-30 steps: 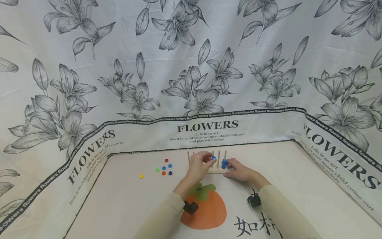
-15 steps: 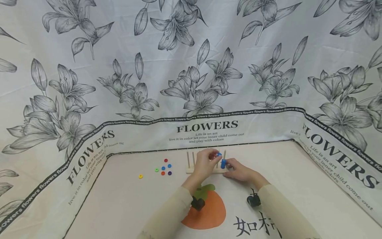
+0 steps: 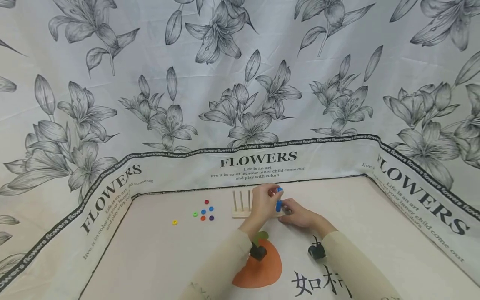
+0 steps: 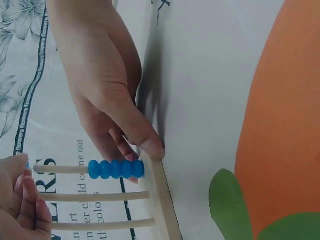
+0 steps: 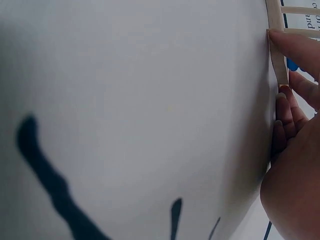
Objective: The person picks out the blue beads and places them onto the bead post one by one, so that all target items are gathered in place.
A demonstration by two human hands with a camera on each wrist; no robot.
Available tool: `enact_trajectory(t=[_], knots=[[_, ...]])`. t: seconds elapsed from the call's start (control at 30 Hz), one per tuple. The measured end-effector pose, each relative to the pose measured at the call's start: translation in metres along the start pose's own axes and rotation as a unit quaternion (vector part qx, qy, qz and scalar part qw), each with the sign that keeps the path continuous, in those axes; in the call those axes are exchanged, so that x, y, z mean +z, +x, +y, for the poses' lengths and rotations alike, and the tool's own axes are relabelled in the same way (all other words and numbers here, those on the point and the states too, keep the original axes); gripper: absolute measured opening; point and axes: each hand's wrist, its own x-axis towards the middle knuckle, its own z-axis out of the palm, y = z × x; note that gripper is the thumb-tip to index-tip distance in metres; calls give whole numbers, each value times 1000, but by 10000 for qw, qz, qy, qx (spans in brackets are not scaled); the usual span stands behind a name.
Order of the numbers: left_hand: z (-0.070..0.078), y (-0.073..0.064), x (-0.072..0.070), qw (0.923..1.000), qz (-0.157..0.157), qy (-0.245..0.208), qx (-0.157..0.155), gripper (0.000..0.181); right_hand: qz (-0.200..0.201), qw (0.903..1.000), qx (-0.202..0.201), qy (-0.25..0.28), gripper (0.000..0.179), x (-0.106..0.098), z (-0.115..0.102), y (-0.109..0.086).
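A wooden peg rack (image 3: 240,216) with upright pegs stands at the far part of the table. On its rightmost peg sits a stack of several blue beads (image 4: 116,169), down against the base. My left hand (image 3: 264,202) pinches another blue bead (image 3: 280,189) right at the tip of that peg; in the left wrist view its fingers mostly hide this bead. At the right end, my right hand (image 3: 300,214) grips the rack's base (image 5: 278,65), thumb on the front edge and fingers round the end. The left hand covers some middle pegs in the head view.
Left of the rack lie loose beads: a yellow one (image 3: 174,222), a green one (image 3: 195,214), a red one (image 3: 206,202), an orange one (image 3: 203,218), a dark purple one (image 3: 211,218) and two blue. A flower-printed curtain (image 3: 258,166) rises behind the table.
My left hand has moved right along the rack with the blue bead, from over the middle pegs to the tip of the rightmost peg. The right hand stays on the base.
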Motion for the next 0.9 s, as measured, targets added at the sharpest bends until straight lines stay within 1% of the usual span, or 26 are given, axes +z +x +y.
enact_trajectory(t=[0.2,0.33,0.47,0.57,0.73,0.9], knots=[[4,3,3,9996,104,249,-131,15,-10,9999,-73,-104,66,-1,-2,0],[7,3,4,9989,114,363,-277,17,-35,9999,-75,-133,67,-2,-7,-3],[9,2,6,9981,80,451,-409,18,-43,9999,-151,-47,67,-2,-9,-6],[8,3,8,9973,61,601,-407,18,-48,9997,-229,50,64,-1,-10,-7],[5,4,10,9958,66,851,-330,19,-94,9994,-341,16,60,-2,-18,-10],[2,4,11,9947,46,988,-295,20,-103,9994,-304,-119,66,-3,-14,-10]])
